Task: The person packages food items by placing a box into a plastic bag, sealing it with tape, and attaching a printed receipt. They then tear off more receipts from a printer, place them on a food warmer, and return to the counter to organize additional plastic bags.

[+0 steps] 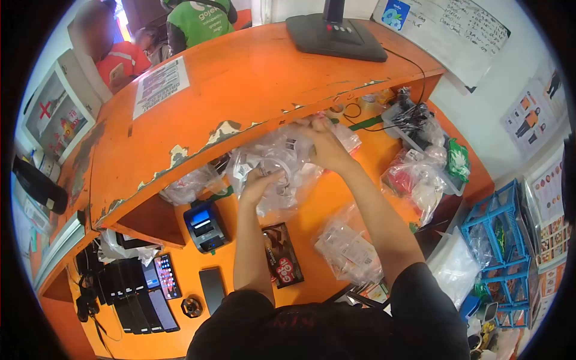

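Under the raised counter's edge, my left hand (259, 185) has its fingers curled on a clear plastic bag (279, 162). My right hand (324, 144) reaches to the bag's upper right part, its fingers bent into the plastic and partly hidden. Below the bag, a dark brown and red box (283, 255) lies on the orange desk (240, 264). Right of the box is another clear bag with a white label (354, 249). A black card terminal with a lit blue screen (206, 227) stands left of my left forearm.
Several phones (135, 300), a black round object (191, 306) and a dark flat case (212, 289) lie at left. Bags fill a bin (456, 183) at right, near blue racks (501, 240). A monitor base (336, 39) stands on the upper counter (240, 78). People (201, 27) are beyond it.
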Available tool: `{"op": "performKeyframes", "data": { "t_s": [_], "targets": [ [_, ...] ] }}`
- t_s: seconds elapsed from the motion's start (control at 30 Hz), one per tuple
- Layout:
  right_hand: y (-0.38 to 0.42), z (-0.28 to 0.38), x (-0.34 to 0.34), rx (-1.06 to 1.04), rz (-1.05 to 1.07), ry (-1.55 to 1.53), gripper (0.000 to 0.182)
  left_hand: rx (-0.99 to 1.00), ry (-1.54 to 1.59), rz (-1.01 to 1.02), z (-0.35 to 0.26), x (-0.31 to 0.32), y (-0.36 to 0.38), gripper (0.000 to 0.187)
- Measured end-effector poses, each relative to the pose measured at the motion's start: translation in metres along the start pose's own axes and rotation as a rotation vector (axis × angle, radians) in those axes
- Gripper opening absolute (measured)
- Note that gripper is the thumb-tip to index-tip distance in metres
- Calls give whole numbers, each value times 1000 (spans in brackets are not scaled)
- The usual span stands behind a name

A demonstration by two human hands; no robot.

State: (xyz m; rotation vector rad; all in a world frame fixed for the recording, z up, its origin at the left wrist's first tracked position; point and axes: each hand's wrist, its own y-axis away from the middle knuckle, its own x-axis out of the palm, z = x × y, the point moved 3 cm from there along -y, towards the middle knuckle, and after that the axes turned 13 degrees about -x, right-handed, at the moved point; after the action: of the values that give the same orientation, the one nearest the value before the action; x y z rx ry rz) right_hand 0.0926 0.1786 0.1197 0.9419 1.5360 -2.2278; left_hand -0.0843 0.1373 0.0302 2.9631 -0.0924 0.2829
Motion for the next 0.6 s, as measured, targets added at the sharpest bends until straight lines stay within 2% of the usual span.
{"op": "performKeyframes", "data": {
  "t_s": [0.03, 0.07, 0.1, 0.13, 0.17, 0.2, 0.23, 0.3, 0.33, 0.37, 0.43, 0.47, 0.5, 0.6],
  "targets": [
    [2, 2, 4, -2, -5, -8, 29, -19, 53, -69, 5, 0, -3, 37],
    [3, 5, 10, -47, 137, 43, 27, 60, 4, -156, 14, -5, -11, 31],
    [4, 4, 16, -90, 280, 99, 25, 66, 2, -155, 21, -7, -17, 31],
    [2, 1, 18, -93, 276, 105, 25, 81, -2, -348, 27, -13, -20, 33],
    [1, -10, 22, 169, 252, -4, 23, 94, -6, -539, 33, -18, -23, 36],
    [5, -22, 27, 430, 225, -116, 23, 324, 189, -654, 43, -15, -26, 27],
    [7, -36, 32, 428, 222, -111, 23, 329, 191, -650, 39, -18, -21, 27],
    [16, -72, 23, 714, -481, -207, 19, 330, -858, -880, 27, -21, -6, 17],
    [13, -81, 19, 710, -487, -204, 19, 393, -654, -958, 35, -21, -5, 24],
    [12, -90, 17, 733, -565, -318, 19, 399, -656, -953, 43, -21, -8, 24],
    [9, -87, 12, 758, -648, -434, 19, 312, -715, -720, 66, -22, -24, 34],
    [-2, -71, 7, 778, -565, -545, 18, 362, -894, -535, 93, -26, -49, 31],
    [-10, -62, 7, 795, -479, -653, 16, 364, -894, -529, 87, -21, -56, 31],
    [-1, -71, 31, 825, -603, -736, 17, -117, -1178, -313, 51, 9, -99, 42]
  ]
}}
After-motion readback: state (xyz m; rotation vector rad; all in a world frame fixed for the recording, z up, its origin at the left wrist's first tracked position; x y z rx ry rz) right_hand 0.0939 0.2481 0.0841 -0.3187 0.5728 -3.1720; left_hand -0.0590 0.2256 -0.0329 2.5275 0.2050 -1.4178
